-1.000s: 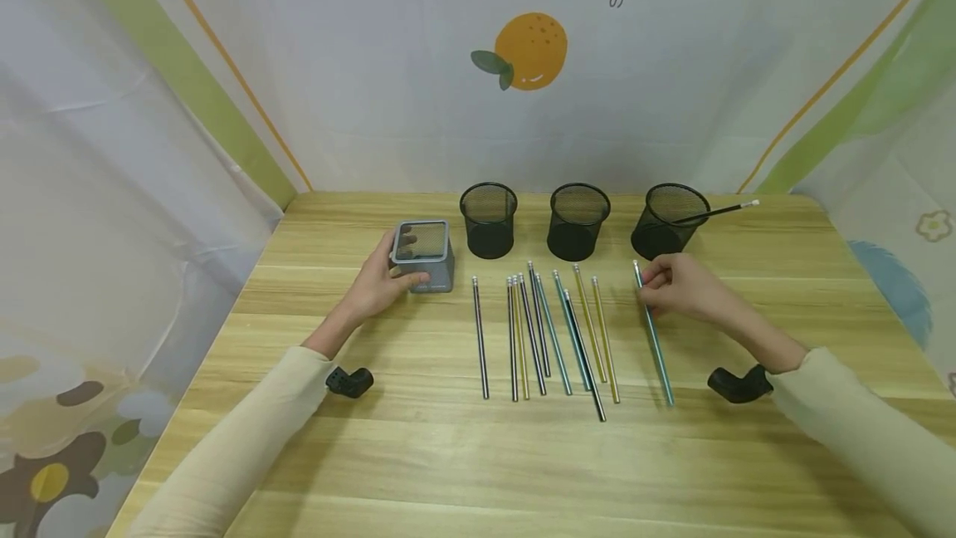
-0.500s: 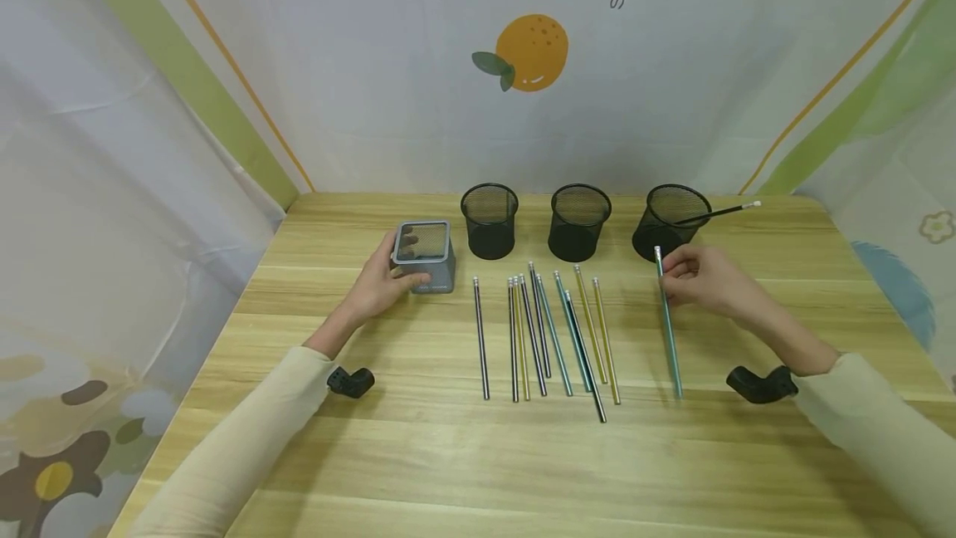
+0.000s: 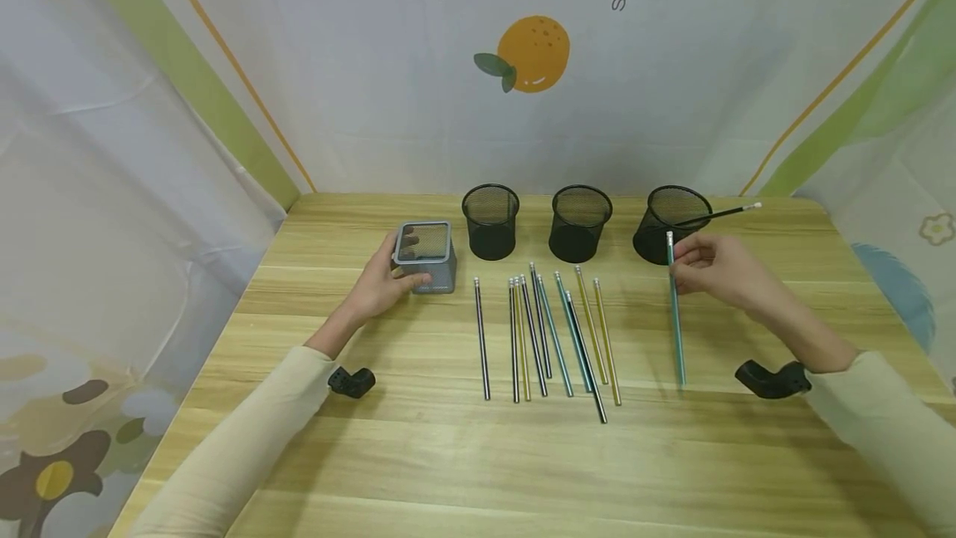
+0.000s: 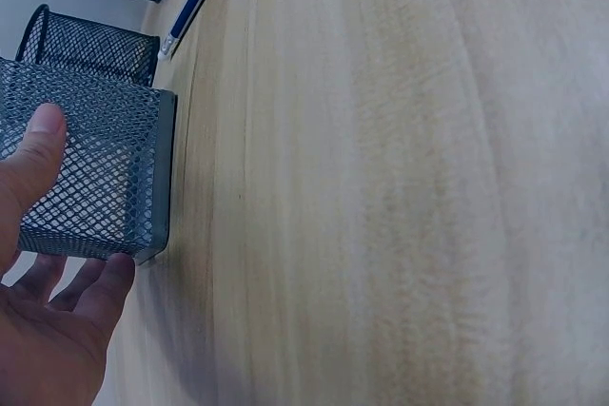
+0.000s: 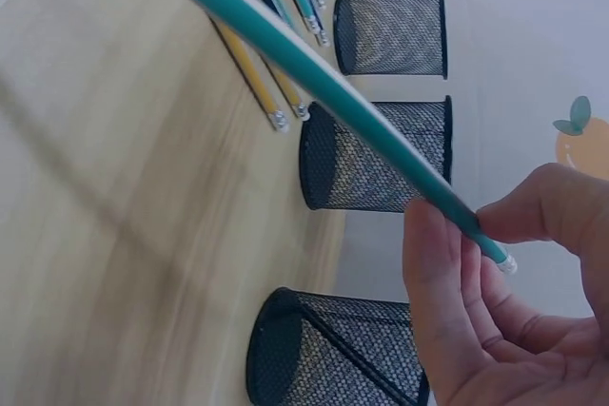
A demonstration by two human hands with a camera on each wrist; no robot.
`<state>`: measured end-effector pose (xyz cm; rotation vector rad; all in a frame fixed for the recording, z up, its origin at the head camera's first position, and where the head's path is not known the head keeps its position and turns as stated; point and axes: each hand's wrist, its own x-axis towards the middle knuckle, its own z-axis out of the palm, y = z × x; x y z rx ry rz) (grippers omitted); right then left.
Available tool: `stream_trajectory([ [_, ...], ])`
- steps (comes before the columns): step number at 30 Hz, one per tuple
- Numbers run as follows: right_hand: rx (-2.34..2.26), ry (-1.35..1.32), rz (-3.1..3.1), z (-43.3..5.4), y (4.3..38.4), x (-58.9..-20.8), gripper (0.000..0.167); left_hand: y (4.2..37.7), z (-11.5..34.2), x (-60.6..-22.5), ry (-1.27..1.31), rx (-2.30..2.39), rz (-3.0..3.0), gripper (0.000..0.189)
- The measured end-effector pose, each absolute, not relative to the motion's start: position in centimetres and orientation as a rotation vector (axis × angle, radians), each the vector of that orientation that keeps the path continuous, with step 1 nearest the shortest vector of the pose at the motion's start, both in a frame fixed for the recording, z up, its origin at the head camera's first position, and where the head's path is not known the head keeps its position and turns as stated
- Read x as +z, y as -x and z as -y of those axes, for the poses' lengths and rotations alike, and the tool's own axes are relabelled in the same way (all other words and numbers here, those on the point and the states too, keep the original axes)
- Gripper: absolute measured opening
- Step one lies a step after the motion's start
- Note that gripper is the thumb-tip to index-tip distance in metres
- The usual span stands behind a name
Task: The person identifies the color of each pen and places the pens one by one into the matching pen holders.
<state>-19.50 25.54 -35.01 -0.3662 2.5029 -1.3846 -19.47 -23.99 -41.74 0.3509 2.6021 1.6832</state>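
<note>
My right hand pinches a teal pencil between thumb and fingers near its white eraser end. In the right wrist view the pencil slants across the frame above the table, its shadow on the wood. Just behind that hand stands a round black mesh pen holder with a black pencil leaning out of it. My left hand grips a square grey mesh pen holder at the left, thumb on its near side and fingers around its far left side. The holder stands upright on the table.
Two more round black mesh pen holders, a left one and a middle one, stand along the back. In front of them several pencils in dark blue, yellow, teal and black lie side by side on the wooden table.
My right hand has raised the teal pencil and carried it right and farther back, toward the rightmost black holder. The left hand and grey holder have stayed put.
</note>
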Motion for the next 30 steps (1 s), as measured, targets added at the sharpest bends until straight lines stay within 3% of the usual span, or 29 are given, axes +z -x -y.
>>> stream_trajectory([
  [10, -1.407, 0.388, -2.562, -26.1, 19.6, -34.1, 0.028, 19.3, 23.8, -41.6, -0.327, 1.659, -2.616, 0.085],
  [19, -1.491, 0.433, -2.589, -26.3, 19.8, -33.3, 0.025, 18.0, 22.9, -39.0, -0.337, 1.681, -2.585, 0.081],
  [30, -1.607, 0.479, -2.591, -26.1, 19.7, -32.5, 0.023, 19.2, 23.9, -41.5, -0.353, 1.696, -2.598, 0.087],
])
